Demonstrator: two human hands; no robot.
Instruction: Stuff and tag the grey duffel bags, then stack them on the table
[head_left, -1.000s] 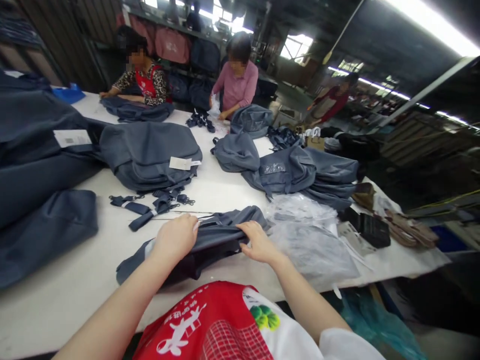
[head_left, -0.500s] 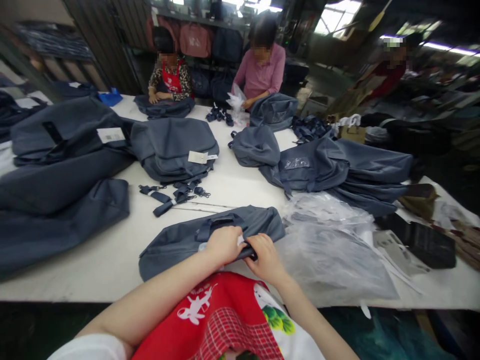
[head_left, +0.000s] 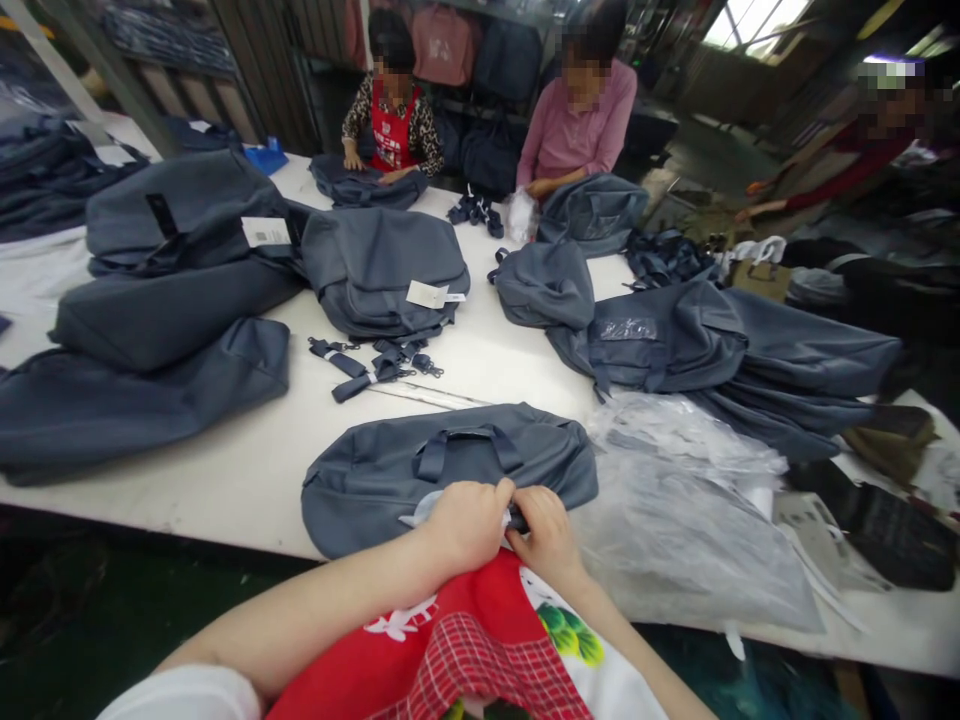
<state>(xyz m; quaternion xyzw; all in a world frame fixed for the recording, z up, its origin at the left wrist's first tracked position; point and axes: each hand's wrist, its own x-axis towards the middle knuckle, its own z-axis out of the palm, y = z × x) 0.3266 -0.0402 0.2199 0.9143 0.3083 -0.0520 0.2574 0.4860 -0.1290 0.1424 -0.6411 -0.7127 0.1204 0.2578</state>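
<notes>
Grips point(head_left: 469, 525) point(head_left: 550, 530) drew together — bag point(head_left: 472, 460) extends beyond them.

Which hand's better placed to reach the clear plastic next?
Right, probably. The right hand is nearer the clear plastic; the left hand would likely have to cross it. Both are at the near edge of the blue-grey bag.

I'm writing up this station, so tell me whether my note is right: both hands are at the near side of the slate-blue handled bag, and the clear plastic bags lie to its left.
The side is wrong: in the head view, the clear plastic bags lie to the right of the slate-blue handled bag. Both hands are at its near side.
</notes>
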